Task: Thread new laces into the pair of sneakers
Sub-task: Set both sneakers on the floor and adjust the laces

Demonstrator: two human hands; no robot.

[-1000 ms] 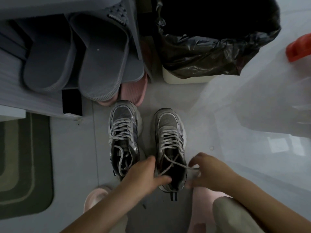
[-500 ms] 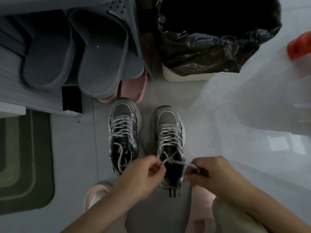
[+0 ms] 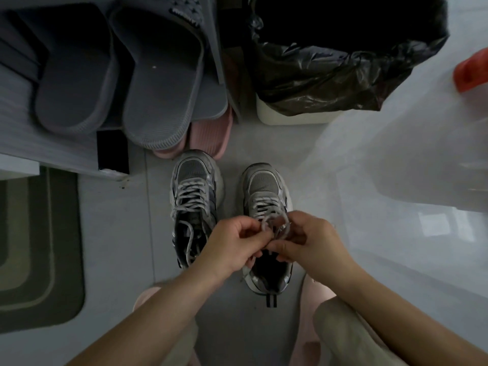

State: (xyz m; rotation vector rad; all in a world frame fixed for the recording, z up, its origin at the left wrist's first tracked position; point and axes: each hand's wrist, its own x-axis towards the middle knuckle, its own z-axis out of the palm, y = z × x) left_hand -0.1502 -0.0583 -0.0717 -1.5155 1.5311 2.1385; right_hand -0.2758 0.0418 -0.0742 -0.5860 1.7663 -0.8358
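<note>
Both hands (image 3: 232, 247) pinching lace (image 3: 274, 223)

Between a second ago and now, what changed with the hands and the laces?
The left hand, first resting at the collar of the sneaker, took hold of the lace. It and the right hand then came together above the tongue, so the lace, earlier stretched between them, now bunches in loops they pinch. Both shoes stayed in place; the other sneaker still has its lace hanging loose.

Two sneakers (image 3: 195, 180), two hands (image 3: 232, 245), two grey slippers (image 3: 158, 83)
</note>
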